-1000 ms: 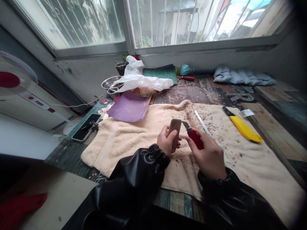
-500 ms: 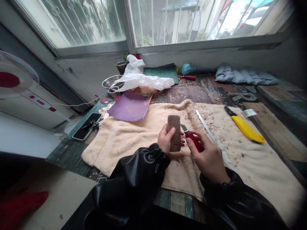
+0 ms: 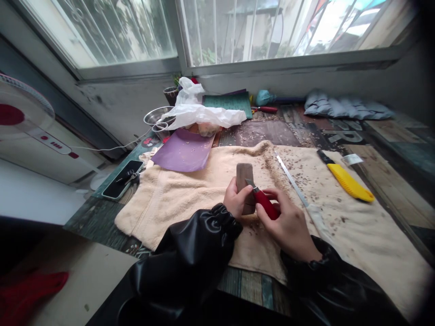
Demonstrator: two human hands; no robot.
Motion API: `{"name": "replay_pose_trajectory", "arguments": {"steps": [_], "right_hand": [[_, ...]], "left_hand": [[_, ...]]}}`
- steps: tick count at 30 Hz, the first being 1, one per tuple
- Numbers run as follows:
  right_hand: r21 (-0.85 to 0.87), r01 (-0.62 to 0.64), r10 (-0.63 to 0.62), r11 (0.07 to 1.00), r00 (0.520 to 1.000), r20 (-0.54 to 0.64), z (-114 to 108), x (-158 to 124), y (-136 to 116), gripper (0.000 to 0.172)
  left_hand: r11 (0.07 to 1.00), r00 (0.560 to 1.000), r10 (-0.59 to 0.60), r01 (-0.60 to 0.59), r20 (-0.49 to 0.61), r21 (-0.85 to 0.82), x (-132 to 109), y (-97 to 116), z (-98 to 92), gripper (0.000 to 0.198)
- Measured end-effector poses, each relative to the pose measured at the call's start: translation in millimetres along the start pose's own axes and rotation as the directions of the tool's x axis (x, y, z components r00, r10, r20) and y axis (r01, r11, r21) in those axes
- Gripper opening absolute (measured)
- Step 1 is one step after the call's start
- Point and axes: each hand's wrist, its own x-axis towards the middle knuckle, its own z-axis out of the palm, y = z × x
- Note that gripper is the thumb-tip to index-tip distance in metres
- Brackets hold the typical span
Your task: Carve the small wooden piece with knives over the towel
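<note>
A small brown wooden block (image 3: pixel 244 173) with rounded corners stands roughly upright in my left hand (image 3: pixel 235 198), its thumb laid across the front. My right hand (image 3: pixel 287 220) is wrapped round the red handle of a carving knife (image 3: pixel 267 203). The short blade lies over the face of the block, close to my left thumb; whether its edge cuts into the wood cannot be made out. Both hands are above a cream towel (image 3: pixel 190 194) scattered with wood shavings on its right side.
A metal ruler-like strip (image 3: pixel 288 172) and a yellow-handled tool (image 3: pixel 350 181) lie to the right. Purple sandpaper-like sheet (image 3: pixel 185 151), white plastic bag (image 3: pixel 207 115) and metal bowl (image 3: pixel 152 118) are further back. A phone (image 3: pixel 118 183) with keys on it sits left.
My right hand has moved left with the knife, bringing the blade from beside the block onto its face. My left thumb has shifted toward the blade.
</note>
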Motion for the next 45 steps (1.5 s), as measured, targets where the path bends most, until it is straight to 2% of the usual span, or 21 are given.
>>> {"name": "replay_pose_trajectory", "arguments": {"steps": [5,12,20,25,34,45], "right_hand": [[-0.006,0.075,-0.075,0.997,0.997,-0.006,-0.4,0.4,-1.1,0.028],[-0.019,0.11,-0.111,0.994,0.993,-0.04,-0.5,0.9,-1.9,0.026],[-0.033,0.122,-0.124,0.992,0.99,-0.072,1.6,-0.5,-2.6,0.026],[-0.054,0.127,-0.132,0.99,0.985,-0.108,2.8,0.0,-1.4,0.025],[-0.046,0.11,-0.115,0.993,0.988,-0.105,-0.1,-0.5,-4.0,0.024],[-0.094,0.175,-0.189,0.98,0.969,-0.162,2.4,-2.1,-3.6,0.027]], "left_hand": [[1.0,1.0,-0.006,0.006,-0.015,-0.013,0.8,2.4,-0.8,0.022],[1.0,1.0,-0.007,0.007,-0.006,-0.002,1.5,1.7,-2.0,0.021],[0.997,0.999,-0.031,0.033,0.033,-0.065,0.0,3.3,-0.9,0.026],[0.998,0.998,-0.045,0.047,0.05,-0.045,-1.8,3.2,0.6,0.027],[0.998,0.999,-0.004,0.006,0.032,-0.067,-2.7,1.0,1.0,0.024],[0.999,0.999,0.001,0.001,0.037,-0.05,-4.8,5.0,2.2,0.022]]}}
